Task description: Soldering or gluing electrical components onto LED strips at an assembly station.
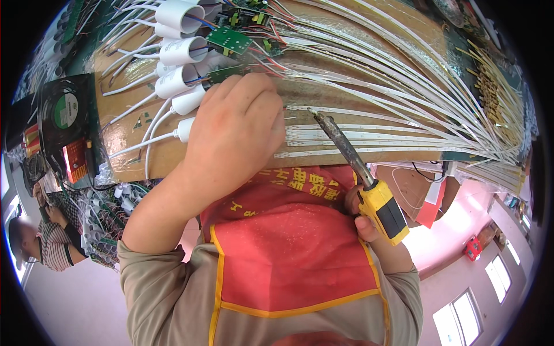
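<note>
My left hand (236, 124) lies back upward over the bench, its fingers curled down and closed. The fingertips and whatever they grip are hidden beneath it. White cylindrical housings (176, 82) with white cables stand in a row beside it, and one housing (186, 129) is partly covered by my wrist. Green circuit boards (229, 40) with red and black wires lie just beyond the knuckles. My right hand (363, 219) is closed around the yellow and black handle of a soldering iron (352, 151). Its tip is at or just above an LED strip (334, 111); contact is unclear.
Several white LED strips (398, 63) fan across the brown work board (130, 141) toward a bundle of strip ends (490, 104). A black fan (64, 111) and a red box (75, 161) stand at left. Another person (55, 236) works at far left, near piled housings (104, 219).
</note>
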Demonstrator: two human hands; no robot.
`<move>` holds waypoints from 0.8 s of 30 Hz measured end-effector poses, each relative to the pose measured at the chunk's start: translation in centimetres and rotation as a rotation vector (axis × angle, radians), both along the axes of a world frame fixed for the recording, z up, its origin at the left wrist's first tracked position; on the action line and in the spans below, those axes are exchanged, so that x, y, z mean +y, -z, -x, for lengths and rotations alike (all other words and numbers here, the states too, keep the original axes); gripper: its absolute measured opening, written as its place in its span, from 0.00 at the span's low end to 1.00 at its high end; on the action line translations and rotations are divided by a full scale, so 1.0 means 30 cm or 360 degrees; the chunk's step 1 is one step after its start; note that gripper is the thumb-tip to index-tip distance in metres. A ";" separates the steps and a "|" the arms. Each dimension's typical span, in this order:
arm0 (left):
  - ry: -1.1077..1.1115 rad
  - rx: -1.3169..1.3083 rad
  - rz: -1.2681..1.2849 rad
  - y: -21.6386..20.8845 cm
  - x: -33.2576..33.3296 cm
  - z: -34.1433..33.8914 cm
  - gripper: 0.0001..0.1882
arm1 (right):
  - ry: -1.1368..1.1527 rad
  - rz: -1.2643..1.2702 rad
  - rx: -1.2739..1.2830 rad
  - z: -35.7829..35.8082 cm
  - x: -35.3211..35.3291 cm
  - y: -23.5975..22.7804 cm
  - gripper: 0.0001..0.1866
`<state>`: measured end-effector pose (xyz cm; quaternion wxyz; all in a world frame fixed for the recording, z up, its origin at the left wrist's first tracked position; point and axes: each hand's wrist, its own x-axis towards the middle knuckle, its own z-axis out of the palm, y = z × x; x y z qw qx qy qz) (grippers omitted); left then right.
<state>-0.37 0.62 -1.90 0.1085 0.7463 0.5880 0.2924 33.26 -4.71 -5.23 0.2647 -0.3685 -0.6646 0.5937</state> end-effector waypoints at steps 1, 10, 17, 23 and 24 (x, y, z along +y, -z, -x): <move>-0.0004 -0.0004 0.0001 -0.001 0.000 0.000 0.09 | -0.0023 0.0006 -0.0043 -0.011 -0.003 0.006 0.18; 0.0002 -0.0021 0.0009 -0.005 0.000 0.000 0.08 | 0.0057 -0.0050 -0.0146 0.014 -0.009 -0.016 0.19; 0.0014 -0.0040 0.0018 -0.006 0.000 0.002 0.08 | 0.0028 0.0142 -0.0202 0.012 -0.012 -0.025 0.18; 0.0013 -0.0027 0.0043 -0.011 -0.001 0.002 0.09 | -0.0003 -0.0199 -0.0255 0.021 0.001 -0.011 0.17; 0.0021 -0.0025 0.0047 -0.013 -0.002 0.003 0.09 | -0.0012 -0.0188 -0.0265 0.023 0.006 -0.017 0.17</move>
